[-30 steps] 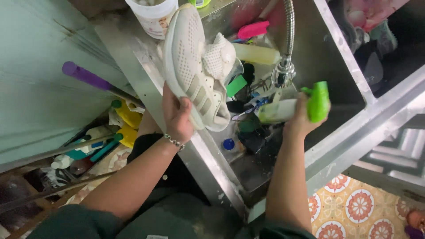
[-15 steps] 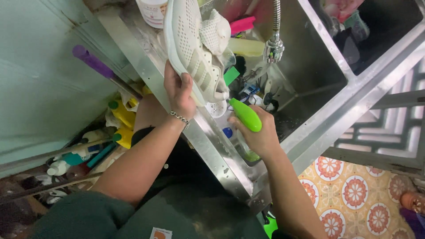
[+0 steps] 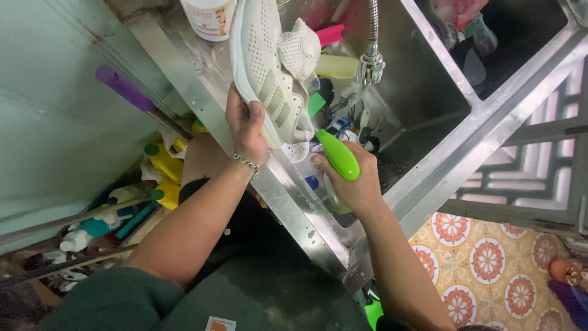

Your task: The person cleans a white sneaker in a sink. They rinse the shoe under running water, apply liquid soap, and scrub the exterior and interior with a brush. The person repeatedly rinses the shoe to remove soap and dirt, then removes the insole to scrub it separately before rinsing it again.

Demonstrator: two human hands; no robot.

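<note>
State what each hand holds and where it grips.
Left hand grips the white mesh sneaker by its sole edge; right hand holds the green plastic brush handle.

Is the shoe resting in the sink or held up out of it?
Held up: the left hand grips the shoe by its edge, sole showing, above the sink.

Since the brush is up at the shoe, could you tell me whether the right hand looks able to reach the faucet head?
Probably yes: the faucet head hangs just beyond the right hand, with open sink space between, though that hand holds the green brush.
</note>
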